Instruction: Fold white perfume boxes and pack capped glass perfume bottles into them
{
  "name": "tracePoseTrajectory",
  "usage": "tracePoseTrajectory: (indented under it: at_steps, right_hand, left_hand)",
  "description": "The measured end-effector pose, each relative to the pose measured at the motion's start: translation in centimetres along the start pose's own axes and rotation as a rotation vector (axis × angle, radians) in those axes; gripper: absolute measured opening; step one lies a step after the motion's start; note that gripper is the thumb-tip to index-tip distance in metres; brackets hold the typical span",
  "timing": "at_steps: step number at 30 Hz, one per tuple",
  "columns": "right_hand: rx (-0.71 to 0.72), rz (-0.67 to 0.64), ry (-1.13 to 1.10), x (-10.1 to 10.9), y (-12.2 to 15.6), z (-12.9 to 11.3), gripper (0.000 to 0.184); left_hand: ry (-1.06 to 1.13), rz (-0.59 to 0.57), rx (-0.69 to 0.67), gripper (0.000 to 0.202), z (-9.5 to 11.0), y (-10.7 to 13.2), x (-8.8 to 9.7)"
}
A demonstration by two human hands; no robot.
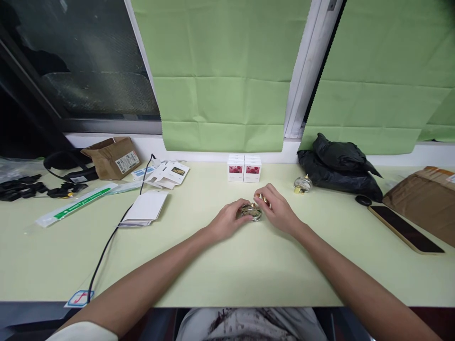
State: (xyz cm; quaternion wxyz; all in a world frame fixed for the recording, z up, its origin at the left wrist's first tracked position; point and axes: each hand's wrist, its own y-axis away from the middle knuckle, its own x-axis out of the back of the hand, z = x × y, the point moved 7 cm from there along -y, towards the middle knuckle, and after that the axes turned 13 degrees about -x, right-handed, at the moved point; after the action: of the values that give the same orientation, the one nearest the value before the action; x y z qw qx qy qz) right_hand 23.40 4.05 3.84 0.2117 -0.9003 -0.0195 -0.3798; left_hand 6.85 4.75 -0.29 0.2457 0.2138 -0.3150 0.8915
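Observation:
At the middle of the table, my left hand (229,219) is closed round the side of a small round glass perfume bottle (251,212) with a gold neck. Just right of the bottle, my right hand (274,208) pinches a small gold cap (263,199), partly hidden by the fingers. The cap is close to the bottle's neck; whether they touch I cannot tell. Farther right lies a second round glass bottle (303,183) with gold parts. Behind my hands, small white boxes with pink pictures (244,169) stand side by side.
Left are flattened white cartons (169,173), stacked white card (145,208), a black cable (113,233), an opened brown box (115,157) and a green-white plastic strip (76,204). Right are black plastic bags (337,168), a phone (405,228) and a cardboard box (423,201).

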Motion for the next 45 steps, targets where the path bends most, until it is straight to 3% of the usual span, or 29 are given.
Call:
tracePoseTrajectory:
  at_steps: [3,9,14,19,24,28,33,36,39,43,45]
  right_hand:
    - [-0.061,0.045,0.078,0.9,-0.6,2.3,0.028]
    - [-0.053,-0.124,0.234,-1.1,-1.0,7.1,0.027]
    - [-0.049,-0.187,0.183,-1.5,-0.9,7.7,0.032]
    - [-0.092,-0.137,0.174,-0.2,-1.0,8.0,0.042]
    - [-0.086,-0.158,0.172,-0.5,-0.9,8.6,0.042]
    - [-0.049,-0.150,0.246,-0.4,-0.8,7.9,0.038]
    - [0.068,0.017,0.248,0.6,0.0,3.3,0.038]
    - [0.123,-0.101,0.136,-0.9,1.0,0.4,0.036]
    - [0.070,-0.258,0.081,-2.3,1.4,-0.5,0.023]
    - [-0.063,-0.386,0.107,-1.1,1.0,1.0,0.017]
    - [-0.126,-0.502,0.168,0.3,1.1,2.7,0.020]
  left_hand:
    - [-0.045,0.033,0.008,0.035,-0.7,0.1,0.4]
    - [-0.129,0.086,0.059,0.034,-1.9,0.3,1.5]
    - [-0.133,0.073,0.065,0.033,-2.2,0.3,1.6]
    - [-0.182,0.064,0.072,0.035,-2.4,0.5,1.7]
    - [-0.211,0.063,0.079,0.038,-2.1,0.6,2.0]
    - [-0.227,0.043,0.063,0.048,-2.1,0.7,2.4]
    - [-0.191,0.034,0.098,0.039,-2.1,0.7,2.7]
    - [-0.075,-0.012,0.093,0.037,-1.2,0.7,2.1]
    - [0.005,-0.084,0.116,0.039,-0.8,0.9,1.3]
    - [0.059,-0.101,0.086,0.053,-0.8,0.9,1.7]
    - [0.097,-0.085,0.089,0.049,-1.2,0.7,2.4]
